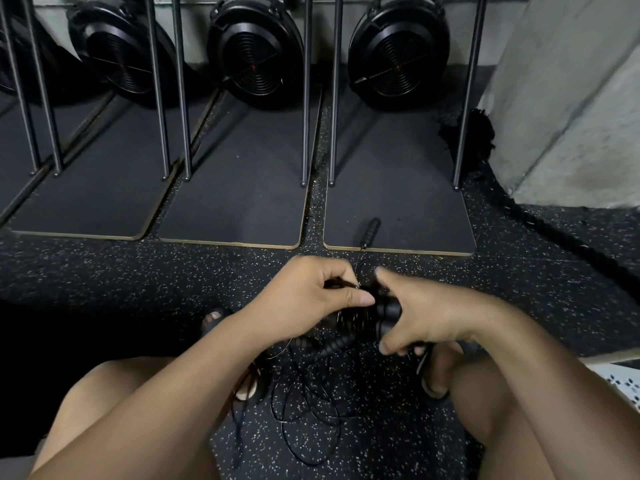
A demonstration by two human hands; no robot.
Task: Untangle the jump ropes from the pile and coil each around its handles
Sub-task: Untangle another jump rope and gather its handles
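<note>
Your left hand [311,292] pinches thin cord [338,283]; your right hand [427,315] grips ribbed handles [387,311]. Loops [306,403] tangle below, 1 loose handle [370,232] beyond at the mat [408,209] edge.

The speckled floor [104,271] carried three mats [235,202] across the upper frame; my tangled ropes [311,410] lay at lower centre, one handle [370,232] on the right mat.

Speckled rubber floor [104,271], black mats [242,188], fan machines [256,50]
</note>
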